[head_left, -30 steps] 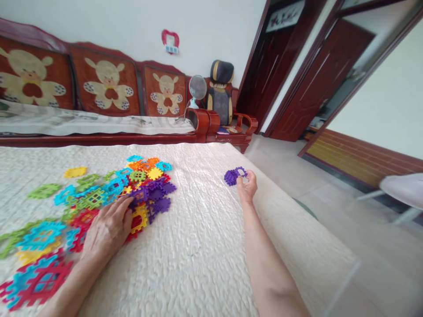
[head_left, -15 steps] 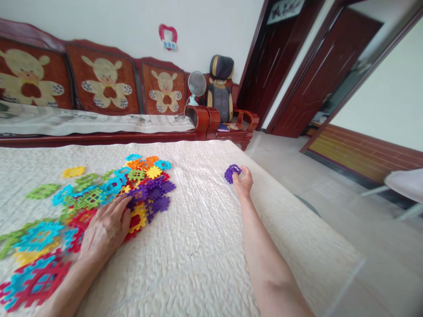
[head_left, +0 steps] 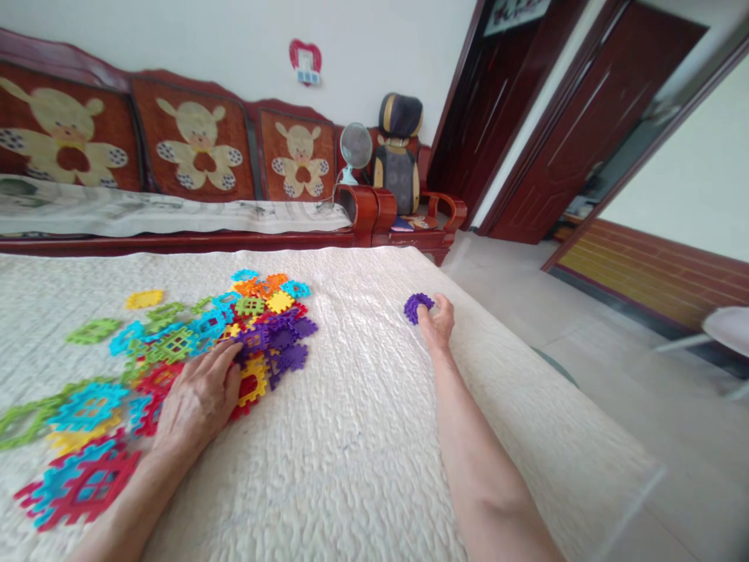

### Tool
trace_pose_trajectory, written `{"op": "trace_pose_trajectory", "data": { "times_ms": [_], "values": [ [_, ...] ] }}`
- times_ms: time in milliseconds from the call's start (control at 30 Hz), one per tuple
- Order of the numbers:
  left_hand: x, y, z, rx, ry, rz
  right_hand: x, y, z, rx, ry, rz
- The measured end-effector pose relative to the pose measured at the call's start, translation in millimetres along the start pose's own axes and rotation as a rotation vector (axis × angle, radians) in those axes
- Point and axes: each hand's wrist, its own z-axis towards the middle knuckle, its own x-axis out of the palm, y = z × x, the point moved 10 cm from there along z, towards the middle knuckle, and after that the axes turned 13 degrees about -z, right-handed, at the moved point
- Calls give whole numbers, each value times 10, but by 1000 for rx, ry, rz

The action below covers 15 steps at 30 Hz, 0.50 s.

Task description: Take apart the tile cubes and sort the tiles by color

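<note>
Big cream quilted cover [head_left: 363,437]: edge near the right hand [head_left: 438,324] at 3 o'clock, tons of bare room toward 9. Past that, a colourful pile [head_left: 181,337]; left hand [head_left: 199,390] on it, fingers together, grip unclear. Right's nearer the purple stack [head_left: 417,307], 10 o'clock, roundish, no obvious long axis; thumb's touching, can't tell if pinching.
</note>
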Motion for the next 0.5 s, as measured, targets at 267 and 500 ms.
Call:
{"op": "trace_pose_trajectory", "data": {
  "times_ms": [267, 500],
  "values": [
    [-54, -90, 15, -46, -11, -2, -294, 621, -153, -367, -203, 57],
    [-66, -103, 27, -65, -11, -27, 194, 1487, -1093, -691, 269, 123]
  ]
}}
